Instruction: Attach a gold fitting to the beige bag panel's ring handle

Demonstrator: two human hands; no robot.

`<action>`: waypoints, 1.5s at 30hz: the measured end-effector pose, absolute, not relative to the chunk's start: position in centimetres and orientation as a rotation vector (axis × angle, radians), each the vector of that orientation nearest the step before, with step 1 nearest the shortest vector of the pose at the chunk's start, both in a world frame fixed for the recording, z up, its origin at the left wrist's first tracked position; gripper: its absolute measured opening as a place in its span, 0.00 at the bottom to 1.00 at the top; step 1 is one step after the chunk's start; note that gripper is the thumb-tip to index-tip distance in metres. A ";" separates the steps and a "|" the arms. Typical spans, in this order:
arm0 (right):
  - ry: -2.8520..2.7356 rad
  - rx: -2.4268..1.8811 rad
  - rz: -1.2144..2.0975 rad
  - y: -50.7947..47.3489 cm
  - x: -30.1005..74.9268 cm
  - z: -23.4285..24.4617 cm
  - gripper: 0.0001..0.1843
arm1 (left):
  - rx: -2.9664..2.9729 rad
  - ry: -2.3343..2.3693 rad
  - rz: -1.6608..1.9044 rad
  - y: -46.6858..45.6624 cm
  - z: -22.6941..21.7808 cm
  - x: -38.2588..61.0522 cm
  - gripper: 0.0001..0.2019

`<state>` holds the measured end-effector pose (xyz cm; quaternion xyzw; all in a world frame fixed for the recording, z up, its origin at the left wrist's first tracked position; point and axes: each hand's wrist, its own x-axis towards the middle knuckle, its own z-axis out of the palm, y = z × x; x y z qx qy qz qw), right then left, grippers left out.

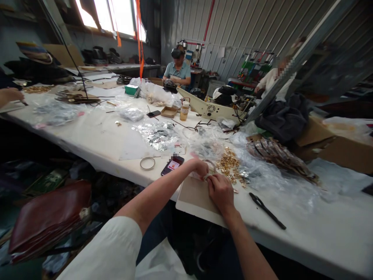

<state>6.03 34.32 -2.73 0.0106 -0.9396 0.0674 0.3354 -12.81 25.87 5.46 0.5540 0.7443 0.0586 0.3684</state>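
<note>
My left hand (199,168) and my right hand (220,190) meet above a pale board (194,196) at the near edge of the white table (96,136). Both hands are closed in a pinch on a small metal piece (206,177) between them. A heap of gold metal fittings (230,167) lies just beyond my right hand. A phone (172,165) with a lit screen lies left of my left hand, with a roll of tape (147,163) further left.
Black scissors (266,210) lie on the table to the right. Clear plastic bags (159,136), brown strap bundles (279,157) and a cardboard box (335,146) crowd the table. A person (177,72) sits at the far end. A brown leather bag (48,217) rests lower left.
</note>
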 end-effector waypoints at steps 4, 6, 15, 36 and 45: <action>-2.439 0.022 0.231 34.4 6.1 -2.8 0.10 | 1.444 1.929 0.085 25.4 5.5 -12.7 0.23; -2.443 0.015 0.273 34.4 6.1 -2.9 0.11 | 1.454 1.925 0.086 24.8 5.6 -12.8 0.24; -2.433 -0.050 0.305 34.4 6.2 -3.0 0.08 | 1.456 1.939 -0.033 26.0 6.3 -13.0 0.25; -2.381 -0.083 0.625 35.3 6.4 -3.1 0.10 | 1.288 1.853 0.031 28.1 4.6 -14.9 0.27; -2.437 -0.109 0.491 34.9 6.1 -3.1 0.09 | 1.338 1.878 0.051 27.6 4.5 -14.7 0.18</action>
